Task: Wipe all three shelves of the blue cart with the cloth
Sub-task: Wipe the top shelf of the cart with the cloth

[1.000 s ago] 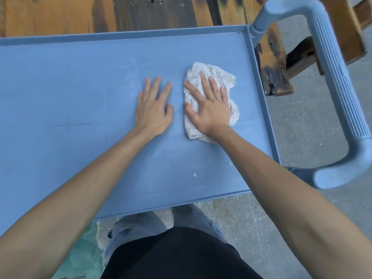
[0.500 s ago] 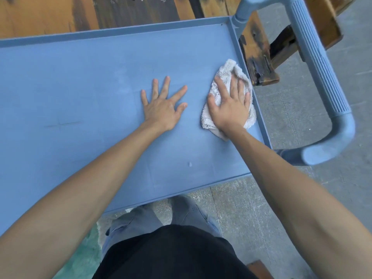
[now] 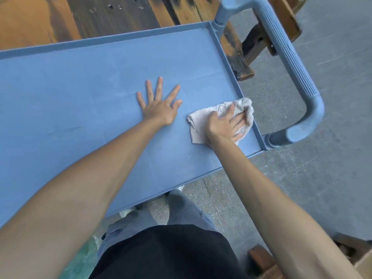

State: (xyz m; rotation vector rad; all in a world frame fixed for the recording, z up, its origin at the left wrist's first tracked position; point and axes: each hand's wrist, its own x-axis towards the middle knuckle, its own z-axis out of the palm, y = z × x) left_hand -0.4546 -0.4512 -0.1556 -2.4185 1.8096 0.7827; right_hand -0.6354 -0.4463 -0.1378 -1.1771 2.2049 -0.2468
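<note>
White cloth (image 3: 203, 119) half-hidden under right hand (image 3: 223, 125), lower shelves unseen.

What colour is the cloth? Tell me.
White, slightly greyish; the cloth shows in the head view, under the right hand.

Matt plastic cart (image 3: 84, 81) (terry cloth (image 3: 203, 119))

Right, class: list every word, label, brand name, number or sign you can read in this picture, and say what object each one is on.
None: no readable text shows.
The blue cart's top shelf is plain, with only scuffs.
The ribbed handle bears no brand.
The cloth under the right hand has no tag in view.
The wooden boards show only holes and stains.
</note>
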